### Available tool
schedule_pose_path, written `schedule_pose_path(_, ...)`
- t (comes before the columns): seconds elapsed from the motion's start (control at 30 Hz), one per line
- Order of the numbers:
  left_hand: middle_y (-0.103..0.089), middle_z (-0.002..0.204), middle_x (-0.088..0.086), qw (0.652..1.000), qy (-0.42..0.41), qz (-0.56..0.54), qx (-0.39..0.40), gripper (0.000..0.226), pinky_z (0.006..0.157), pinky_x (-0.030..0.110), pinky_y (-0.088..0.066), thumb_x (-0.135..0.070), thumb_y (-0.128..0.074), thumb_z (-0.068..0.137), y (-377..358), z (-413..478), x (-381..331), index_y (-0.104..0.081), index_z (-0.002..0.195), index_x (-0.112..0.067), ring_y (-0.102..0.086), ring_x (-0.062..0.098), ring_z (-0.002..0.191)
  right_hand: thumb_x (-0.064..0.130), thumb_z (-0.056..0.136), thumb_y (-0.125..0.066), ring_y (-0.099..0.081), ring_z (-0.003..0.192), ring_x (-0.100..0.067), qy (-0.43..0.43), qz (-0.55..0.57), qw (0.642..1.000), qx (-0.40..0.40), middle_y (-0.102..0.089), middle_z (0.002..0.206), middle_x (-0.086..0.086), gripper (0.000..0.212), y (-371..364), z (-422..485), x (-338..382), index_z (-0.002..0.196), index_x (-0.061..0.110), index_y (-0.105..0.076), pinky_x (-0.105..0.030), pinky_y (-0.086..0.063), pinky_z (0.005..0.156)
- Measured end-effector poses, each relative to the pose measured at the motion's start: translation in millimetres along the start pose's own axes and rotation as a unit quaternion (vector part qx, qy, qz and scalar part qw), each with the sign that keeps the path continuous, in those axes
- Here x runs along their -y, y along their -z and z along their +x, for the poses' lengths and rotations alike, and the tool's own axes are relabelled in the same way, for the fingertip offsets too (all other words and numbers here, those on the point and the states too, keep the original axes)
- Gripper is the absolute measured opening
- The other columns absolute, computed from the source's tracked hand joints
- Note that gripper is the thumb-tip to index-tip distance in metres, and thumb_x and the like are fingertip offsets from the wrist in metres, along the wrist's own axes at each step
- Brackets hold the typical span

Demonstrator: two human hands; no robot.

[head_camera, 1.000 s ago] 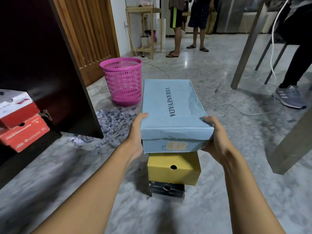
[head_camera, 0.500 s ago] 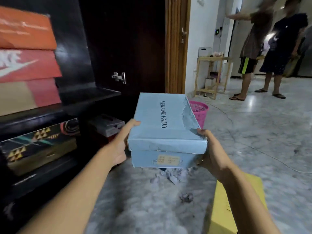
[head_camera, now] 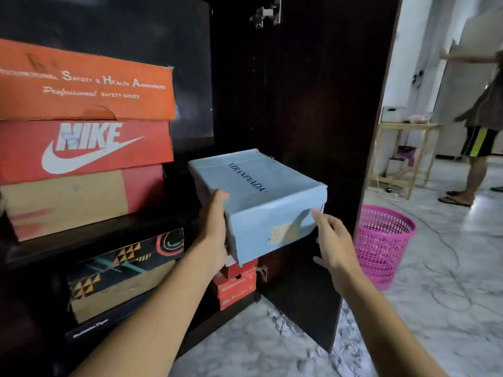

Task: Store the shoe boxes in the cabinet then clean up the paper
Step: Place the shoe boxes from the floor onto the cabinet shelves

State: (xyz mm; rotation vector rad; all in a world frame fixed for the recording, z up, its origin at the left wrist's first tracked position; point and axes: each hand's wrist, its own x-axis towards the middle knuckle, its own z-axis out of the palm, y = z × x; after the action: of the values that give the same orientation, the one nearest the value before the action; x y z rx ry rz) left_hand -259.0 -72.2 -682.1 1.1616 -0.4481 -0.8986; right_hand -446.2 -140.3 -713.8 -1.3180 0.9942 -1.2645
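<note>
tip: keep the blue shoe box point(head_camera: 253, 191) level and slide it straight back into the cabinet point(head_camera: 313, 104) gap right of the nike box point(head_camera: 81, 148). left hand point(head_camera: 215, 229) grips its left edge, thumb on top. right hand point(head_camera: 334, 240) has its fingers spread wide at the near right corner. the box is pale blue and creased, with a tan label, and its near end pokes out.

Left hand point(head_camera: 215, 235), right hand point(head_camera: 336, 240) bare; forearms point(head_camera: 152, 317) bare.
</note>
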Motion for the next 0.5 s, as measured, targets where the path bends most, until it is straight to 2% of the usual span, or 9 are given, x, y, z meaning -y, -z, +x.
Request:
schedule_pose_path(0.03,-0.074,0.101,0.009,1.000,0.010,-0.018,-0.012,0.071,0.071,0.037,-0.057,-0.065,-0.062,0.055,-3,17,-5,-0.067,0.111,-0.021,-0.071,0.028,0.086,0.057,0.093,-0.054,-0.054,0.113,-0.019,-0.004,-0.008,1.000,-0.003,-0.055,0.121,0.003,0.058,-10,11,1,0.141,0.026,-0.043,-0.050,-0.048,0.100)
schedule_pose_path(0.1,-0.071,0.113,0.007,0.998,0.026,-0.033,-0.039,0.085,0.088,0.047,-0.052,-0.072,-0.067,0.041,-4,50,-12,-0.066,0.114,-0.029,-0.067,0.033,0.101,0.047,0.096,-0.056,-0.057,0.114,-0.023,-0.027,0.012,1.000,0.006,-0.056,0.110,0.004,0.058,-29,30,7,0.146,0.025,-0.038,-0.052,-0.049,0.099)
schedule_pose_path(0.2,-0.064,0.124,0.007,0.997,0.030,-0.031,-0.058,0.107,0.095,0.056,-0.046,-0.082,-0.067,0.029,2,113,-2,-0.059,0.124,-0.035,-0.060,0.036,0.112,0.036,0.098,-0.058,-0.065,0.105,-0.022,-0.048,0.026,0.998,0.022,-0.057,0.095,0.009,0.058,-52,49,10,0.149,0.020,-0.035,-0.050,-0.052,0.096)
schedule_pose_path(0.27,-0.059,0.133,0.008,0.997,0.040,-0.007,-0.069,0.123,0.096,0.059,-0.044,-0.089,-0.065,0.020,5,138,1,-0.053,0.131,-0.037,-0.056,0.038,0.118,0.030,0.098,-0.059,-0.066,0.085,-0.010,-0.052,0.022,0.998,0.031,-0.060,0.089,0.010,0.053,-61,59,8,0.146,0.019,-0.040,-0.035,-0.058,0.074)
schedule_pose_path(0.3,-0.057,0.136,0.007,0.997,0.043,0.008,-0.069,0.127,0.097,0.059,-0.042,-0.091,-0.062,0.018,6,145,2,-0.051,0.133,-0.038,-0.054,0.039,0.121,0.029,0.098,-0.060,-0.064,0.077,-0.005,-0.055,0.023,0.997,0.038,-0.061,0.087,0.010,0.051,-66,62,7,0.144,0.019,-0.041,-0.026,-0.055,0.064)
schedule_pose_path(0.37,-0.053,0.141,0.007,0.994,0.045,0.046,-0.086,0.126,0.099,0.059,-0.040,-0.093,-0.060,0.023,9,173,10,-0.047,0.136,-0.039,-0.049,0.038,0.126,0.029,0.098,-0.060,-0.062,0.068,-0.001,-0.070,0.016,0.995,0.065,-0.060,0.086,0.012,0.041,-73,67,3,0.136,0.025,-0.046,-0.017,-0.049,0.052)
schedule_pose_path(0.43,-0.052,0.143,0.005,0.992,0.046,0.072,-0.093,0.125,0.103,0.059,-0.037,-0.096,-0.058,0.025,13,192,16,-0.047,0.135,-0.038,-0.046,0.035,0.131,0.029,0.097,-0.060,-0.059,0.068,0.003,-0.078,0.005,0.993,0.088,-0.058,0.087,0.014,0.028,-80,71,-2,0.120,0.032,-0.045,-0.015,-0.048,0.051)
schedule_pose_path(0.5,-0.055,0.141,0.004,0.992,0.040,0.086,-0.088,0.118,0.107,0.056,-0.034,-0.094,-0.058,0.032,13,194,11,-0.052,0.133,-0.034,-0.048,0.033,0.130,0.040,0.092,-0.066,-0.063,0.081,-0.001,-0.074,-0.009,0.991,0.107,-0.064,0.098,0.010,0.032,-90,77,-8,0.114,0.034,-0.044,-0.022,-0.051,0.064)
